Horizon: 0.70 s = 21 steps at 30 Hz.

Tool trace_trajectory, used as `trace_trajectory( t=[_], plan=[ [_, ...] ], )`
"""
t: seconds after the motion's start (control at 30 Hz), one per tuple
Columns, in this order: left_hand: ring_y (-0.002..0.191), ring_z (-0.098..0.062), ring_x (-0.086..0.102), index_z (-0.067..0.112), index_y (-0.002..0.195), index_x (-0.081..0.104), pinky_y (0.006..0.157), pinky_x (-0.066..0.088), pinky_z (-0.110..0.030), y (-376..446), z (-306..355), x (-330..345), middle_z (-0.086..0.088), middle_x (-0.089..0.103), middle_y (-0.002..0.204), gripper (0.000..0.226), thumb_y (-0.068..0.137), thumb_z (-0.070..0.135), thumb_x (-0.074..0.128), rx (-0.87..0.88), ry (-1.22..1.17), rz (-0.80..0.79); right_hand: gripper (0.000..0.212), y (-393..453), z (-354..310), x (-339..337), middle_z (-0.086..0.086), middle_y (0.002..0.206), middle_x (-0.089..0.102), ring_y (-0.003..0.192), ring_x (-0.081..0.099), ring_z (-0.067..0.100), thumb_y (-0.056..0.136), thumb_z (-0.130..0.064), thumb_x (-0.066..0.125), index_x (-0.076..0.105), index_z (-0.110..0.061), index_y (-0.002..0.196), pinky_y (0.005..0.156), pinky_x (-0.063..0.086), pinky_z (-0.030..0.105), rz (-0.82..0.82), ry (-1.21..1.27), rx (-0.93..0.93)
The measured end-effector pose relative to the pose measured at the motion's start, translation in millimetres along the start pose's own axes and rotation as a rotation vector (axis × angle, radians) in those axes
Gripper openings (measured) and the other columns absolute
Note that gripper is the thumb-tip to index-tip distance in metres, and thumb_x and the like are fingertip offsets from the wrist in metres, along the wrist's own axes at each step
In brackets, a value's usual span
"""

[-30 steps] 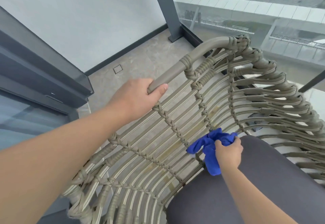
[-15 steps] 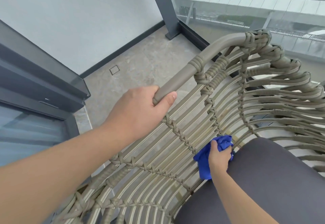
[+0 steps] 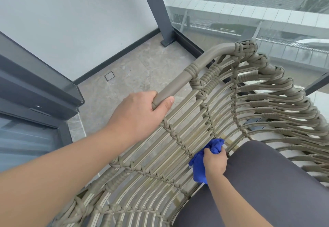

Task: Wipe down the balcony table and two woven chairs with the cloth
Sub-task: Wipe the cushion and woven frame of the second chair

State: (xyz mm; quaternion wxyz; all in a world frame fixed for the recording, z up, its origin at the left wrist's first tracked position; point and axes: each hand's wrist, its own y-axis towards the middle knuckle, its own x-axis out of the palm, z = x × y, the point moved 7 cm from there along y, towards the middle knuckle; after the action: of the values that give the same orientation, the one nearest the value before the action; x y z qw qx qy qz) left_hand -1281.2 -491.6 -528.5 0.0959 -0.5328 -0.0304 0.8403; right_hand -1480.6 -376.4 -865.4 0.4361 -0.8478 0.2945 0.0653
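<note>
Bunched blue cloth against woven chair

Even daylight coming through glass railing beyond my grip; shadows staying soft; wide-angle bending edges; slight softness throughout.

The left hand reaches forward on a long bare forearm, fingers curled over a smooth taupe chair rail with the thumb pressed along its near side. The right hand, lower and further right, is fisted around a bunched bright blue cloth, knuckles up, wrist straight.
</note>
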Motion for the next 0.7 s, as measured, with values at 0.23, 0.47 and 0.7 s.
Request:
trace_trajectory(
  t=[0.23,0.47,0.7],
  plan=[
    [0.053,0.0,0.057,0.022,0.07,0.052,0.051,0.037,-0.025,0.3,0.1,-0.5,0.014,0.062,0.054,0.049,0.097,0.062,0.047,-0.006,0.005,-0.007,0.02,-29.3,-30.8,-6.3,0.003,0.1,0.062,0.075,0.056,0.02,0.093,-0.018,0.064,0.055,-0.025,0.109,0.067,0.04,0.032,0.022,0.154,-0.07],
    [0.054,-0.007,0.059,0.024,0.07,0.053,0.052,0.039,-0.027,1.1,0.3,0.4,0.007,0.069,0.065,0.049,0.098,0.064,0.044,0.003,0.045,-0.004,0.031,-60.2,-62.3,-11.1,-0.002,0.109,0.062,0.084,0.064,0.021,0.09,-0.018,0.066,0.059,-0.026,0.119,0.065,0.043,0.029,0.002,0.193,-0.281],
    [0.053,-0.011,0.055,0.022,0.07,0.053,0.052,0.038,-0.028,1.1,0.6,0.3,0.007,0.061,0.06,0.05,0.099,0.062,0.045,0.011,0.055,0.011,0.031,-94.0,-94.3,-15.2,-0.001,0.112,0.063,0.089,0.062,0.018,0.089,-0.023,0.069,0.059,-0.027,0.119,0.075,0.051,0.035,-0.007,0.256,-0.43]
  ],
)
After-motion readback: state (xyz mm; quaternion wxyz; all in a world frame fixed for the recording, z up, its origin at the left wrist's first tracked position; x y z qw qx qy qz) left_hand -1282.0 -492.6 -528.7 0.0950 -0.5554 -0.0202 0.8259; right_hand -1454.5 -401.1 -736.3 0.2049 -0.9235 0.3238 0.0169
